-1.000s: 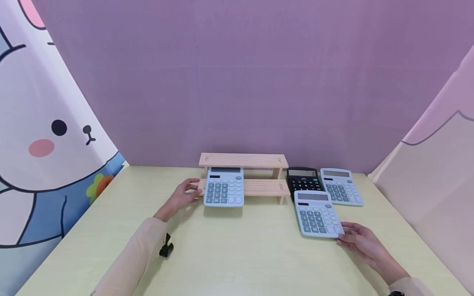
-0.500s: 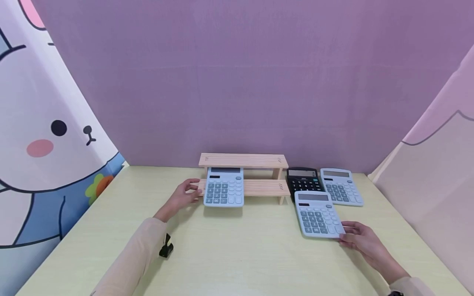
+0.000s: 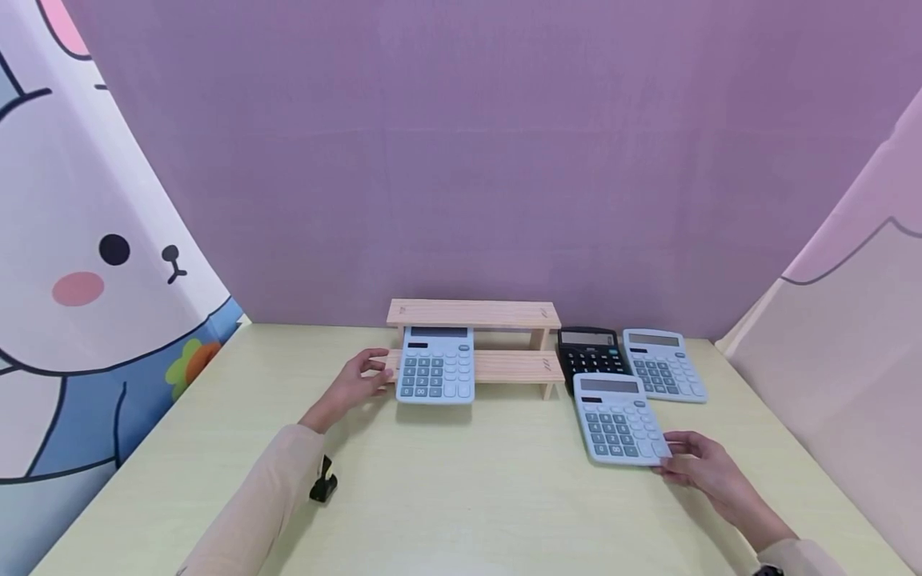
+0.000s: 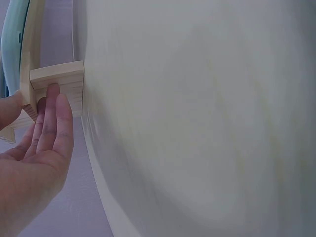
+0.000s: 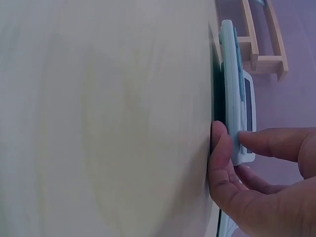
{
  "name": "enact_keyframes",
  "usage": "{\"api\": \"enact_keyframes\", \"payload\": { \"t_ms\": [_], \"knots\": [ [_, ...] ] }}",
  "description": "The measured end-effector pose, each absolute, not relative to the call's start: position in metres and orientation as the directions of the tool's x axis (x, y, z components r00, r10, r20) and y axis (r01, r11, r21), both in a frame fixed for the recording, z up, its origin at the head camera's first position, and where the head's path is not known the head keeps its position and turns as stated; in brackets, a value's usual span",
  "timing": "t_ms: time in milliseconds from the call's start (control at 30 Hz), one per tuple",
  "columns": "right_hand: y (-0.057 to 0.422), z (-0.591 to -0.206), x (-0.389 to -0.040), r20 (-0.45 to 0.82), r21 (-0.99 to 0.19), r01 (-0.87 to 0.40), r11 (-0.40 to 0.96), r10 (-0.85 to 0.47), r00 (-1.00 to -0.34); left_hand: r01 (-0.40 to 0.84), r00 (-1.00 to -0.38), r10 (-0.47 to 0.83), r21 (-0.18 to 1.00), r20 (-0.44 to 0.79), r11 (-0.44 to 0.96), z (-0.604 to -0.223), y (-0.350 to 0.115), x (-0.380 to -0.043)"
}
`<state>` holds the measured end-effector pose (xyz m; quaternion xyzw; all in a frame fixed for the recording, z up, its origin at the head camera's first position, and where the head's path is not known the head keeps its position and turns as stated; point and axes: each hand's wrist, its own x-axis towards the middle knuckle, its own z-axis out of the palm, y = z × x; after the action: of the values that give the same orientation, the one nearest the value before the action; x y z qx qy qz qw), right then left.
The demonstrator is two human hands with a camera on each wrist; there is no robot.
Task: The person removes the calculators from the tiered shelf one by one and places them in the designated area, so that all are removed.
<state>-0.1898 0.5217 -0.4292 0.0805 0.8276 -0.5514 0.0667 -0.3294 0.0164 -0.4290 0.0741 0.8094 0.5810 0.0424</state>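
My left hand point(image 3: 356, 379) holds the left end of a small two-tier wooden shelf point(image 3: 515, 366). In the left wrist view the thumb lies at the edge of the lower board point(image 4: 30, 64), with the other fingers beneath it. A light blue calculator point(image 3: 435, 364) leans on that lower tier, its top under the upper board. On the right, my right hand point(image 3: 709, 476) pinches the lower right corner of a second light blue calculator point(image 3: 621, 420). Thumb above and fingers below, it holds that corner raised off the table in the right wrist view point(image 5: 232, 98).
Behind the pinched calculator lie a black calculator point(image 3: 589, 352), partly covered by it, and another light blue calculator point(image 3: 664, 364). A purple backdrop point(image 3: 475, 160) rises at the table's back edge. Printed cloths hang left point(image 3: 122, 336) and right point(image 3: 857, 360).
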Motion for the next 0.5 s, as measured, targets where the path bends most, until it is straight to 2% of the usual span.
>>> {"api": "enact_keyframes", "payload": {
  "t_ms": [500],
  "knots": [
    [0.5220, -0.4264, -0.1897, -0.192, -0.882, 0.194, 0.429, 0.047, -0.980, 0.080, -0.984, 0.175, 0.948, 0.027, 0.307, -0.4288, 0.0150, -0.3282]
  ]
}}
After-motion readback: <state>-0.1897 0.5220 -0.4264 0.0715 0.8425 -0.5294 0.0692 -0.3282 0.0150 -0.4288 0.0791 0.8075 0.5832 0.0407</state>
